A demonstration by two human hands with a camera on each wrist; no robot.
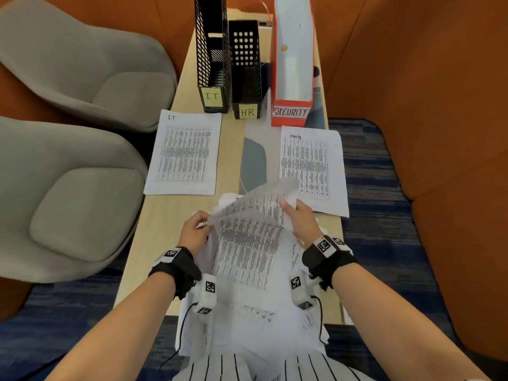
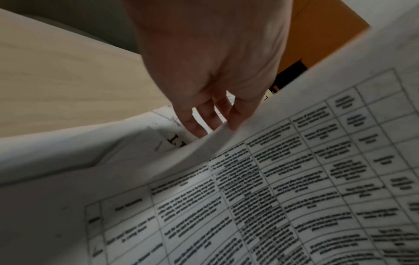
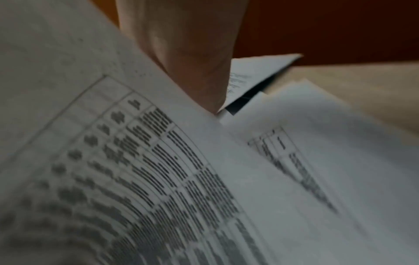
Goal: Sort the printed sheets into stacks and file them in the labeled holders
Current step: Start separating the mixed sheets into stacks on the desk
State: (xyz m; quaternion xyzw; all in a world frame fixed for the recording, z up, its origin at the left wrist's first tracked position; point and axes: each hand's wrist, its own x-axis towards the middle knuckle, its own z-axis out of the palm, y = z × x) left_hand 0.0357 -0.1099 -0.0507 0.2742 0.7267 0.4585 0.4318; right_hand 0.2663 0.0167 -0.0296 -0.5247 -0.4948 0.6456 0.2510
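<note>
A loose pile of printed sheets point(image 1: 247, 312) lies on the wooden table point(image 1: 165, 243) in front of me. My left hand point(image 1: 202, 222) pinches the left edge of the top sheet point(image 1: 253, 213), and my right hand point(image 1: 288, 206) grips its right edge, so it curls up off the pile. In the left wrist view my fingers point(image 2: 199, 123) go under that sheet point(image 2: 283, 179), above a page marked "I.T" point(image 2: 176, 141). A sorted IT sheet point(image 1: 184, 152) and a Security sheet point(image 1: 312, 166) lie further off. Behind them stand the IT holder point(image 1: 213, 64), HR holder point(image 1: 246, 72) and red SECURITY holder point(image 1: 291, 64).
Two grey chairs point(image 1: 71, 188) stand close along the table's left edge. An orange padded wall point(image 1: 426, 78) wraps round the right and back. A grey-blue sheet point(image 1: 253, 163) lies in the middle strip between the two sorted sheets. Blue carpet point(image 1: 371, 174) shows below.
</note>
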